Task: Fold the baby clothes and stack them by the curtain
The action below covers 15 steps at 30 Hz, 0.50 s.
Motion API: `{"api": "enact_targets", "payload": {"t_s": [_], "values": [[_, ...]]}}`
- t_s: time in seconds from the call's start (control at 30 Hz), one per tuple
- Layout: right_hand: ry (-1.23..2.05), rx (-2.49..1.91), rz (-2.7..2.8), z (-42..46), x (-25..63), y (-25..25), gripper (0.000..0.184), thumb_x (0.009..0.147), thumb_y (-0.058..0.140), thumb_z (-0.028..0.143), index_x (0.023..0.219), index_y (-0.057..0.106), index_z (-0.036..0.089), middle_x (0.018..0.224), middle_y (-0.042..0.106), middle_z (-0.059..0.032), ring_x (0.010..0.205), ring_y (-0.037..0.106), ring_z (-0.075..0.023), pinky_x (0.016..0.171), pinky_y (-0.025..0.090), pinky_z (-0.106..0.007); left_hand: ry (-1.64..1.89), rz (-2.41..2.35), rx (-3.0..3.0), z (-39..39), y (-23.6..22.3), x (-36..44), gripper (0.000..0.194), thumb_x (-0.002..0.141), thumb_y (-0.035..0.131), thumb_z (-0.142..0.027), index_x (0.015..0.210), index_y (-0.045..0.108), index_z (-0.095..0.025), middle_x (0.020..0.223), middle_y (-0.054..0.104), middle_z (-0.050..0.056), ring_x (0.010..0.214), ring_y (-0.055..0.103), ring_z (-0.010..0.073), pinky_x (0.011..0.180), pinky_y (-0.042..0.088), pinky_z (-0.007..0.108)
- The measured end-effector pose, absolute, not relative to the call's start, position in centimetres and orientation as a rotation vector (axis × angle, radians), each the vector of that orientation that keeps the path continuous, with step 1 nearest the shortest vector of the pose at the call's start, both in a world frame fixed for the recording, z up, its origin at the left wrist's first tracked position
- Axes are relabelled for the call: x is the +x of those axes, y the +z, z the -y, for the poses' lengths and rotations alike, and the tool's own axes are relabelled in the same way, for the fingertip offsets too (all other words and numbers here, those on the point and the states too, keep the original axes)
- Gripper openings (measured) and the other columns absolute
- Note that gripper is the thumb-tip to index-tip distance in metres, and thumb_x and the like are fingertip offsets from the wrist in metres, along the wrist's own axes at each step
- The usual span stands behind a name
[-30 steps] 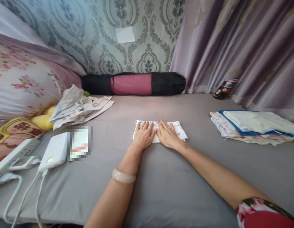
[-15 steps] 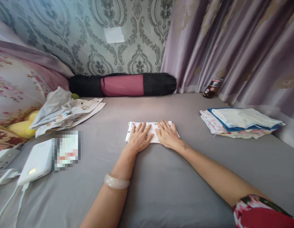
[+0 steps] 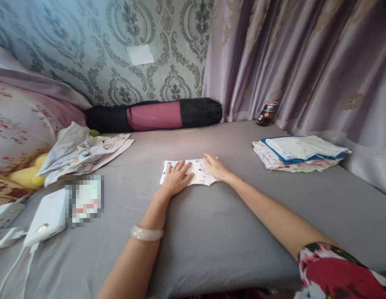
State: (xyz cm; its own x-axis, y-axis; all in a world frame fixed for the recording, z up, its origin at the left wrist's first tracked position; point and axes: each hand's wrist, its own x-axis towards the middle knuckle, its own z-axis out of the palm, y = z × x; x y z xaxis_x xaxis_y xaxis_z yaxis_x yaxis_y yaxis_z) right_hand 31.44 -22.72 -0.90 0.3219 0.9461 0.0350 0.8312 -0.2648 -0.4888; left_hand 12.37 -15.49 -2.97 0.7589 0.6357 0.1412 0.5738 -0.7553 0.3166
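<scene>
A white cloth [image 3: 199, 172] with a small dark and tan print lies folded on the grey bed sheet, a thin loop at its far left corner. My left hand [image 3: 178, 178] rests flat on its left half, fingers spread. At the right edge my right hand [image 3: 216, 167] is turned on its side, its fingers close together and closed on the cloth's border. The thumb of that hand is hidden. The cloth's near right edge runs unevenly under the right hand.
To the right lies a stack of folded clothes [image 3: 305, 151], with a dark bottle [image 3: 266, 114] behind it. Crumpled clothes [image 3: 87, 149], a white power bank [image 3: 47, 216] with cables and a blurred-out object are at left. A rolled mat bag [image 3: 153, 115] lines the wall.
My right hand has gone from lying flat with spread fingers to standing on its side at the cloth's right edge. My left hand stays flat. The view has shifted slightly.
</scene>
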Motion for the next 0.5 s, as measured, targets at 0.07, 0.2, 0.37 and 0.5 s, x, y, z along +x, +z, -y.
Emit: {"api": "enact_targets", "payload": {"t_s": [0.07,0.2,0.37,0.5], "values": [[0.414,-2.127,1.362,22.5,33.1,-0.1,0.048,0.098,0.026,0.028,0.139,0.045,0.013,0.143,0.048,-0.0144,0.13,0.046,-0.0177,0.104,0.038,-0.033,0.406,-0.909,2.647,15.0,-2.8,12.1,0.05,0.093,0.042,-0.044,0.138,0.046,-0.023,0.146,0.045,0.012,0.134,0.04,0.0278,0.112,0.023,0.055],[0.539,-2.245,1.07,22.9,36.3,0.5,0.037,0.095,0.037,0.027,0.122,0.06,0.015,0.113,0.068,-0.0124,0.089,0.067,-0.0154,0.072,0.05,-0.024,0.647,-1.009,2.539,13.6,-2.2,10.7,0.04,0.088,0.045,-0.03,0.124,0.058,-0.02,0.128,0.06,0.011,0.115,0.057,0.0221,0.101,0.042,0.037],[0.643,-2.483,1.065,23.8,37.9,-0.4,0.032,0.087,0.054,0.044,0.083,0.07,0.016,0.063,0.065,-0.0037,0.05,0.055,-0.0119,0.046,0.036,-0.021,0.495,-1.665,2.393,12.1,-1.2,8.0,0.034,0.086,0.047,-0.038,0.105,0.068,-0.019,0.105,0.069,0.012,0.101,0.061,0.027,0.087,0.045,0.035],[0.608,-2.516,1.213,23.6,37.4,-1.0,0.032,0.083,0.058,0.046,0.068,0.067,0.019,0.054,0.058,-0.0008,0.049,0.051,-0.0119,0.045,0.03,-0.022,0.22,-1.824,2.193,11.5,-0.2,7.4,0.037,0.083,0.049,-0.049,0.089,0.071,-0.019,0.097,0.072,0.013,0.096,0.063,0.0296,0.077,0.045,0.033]]}}
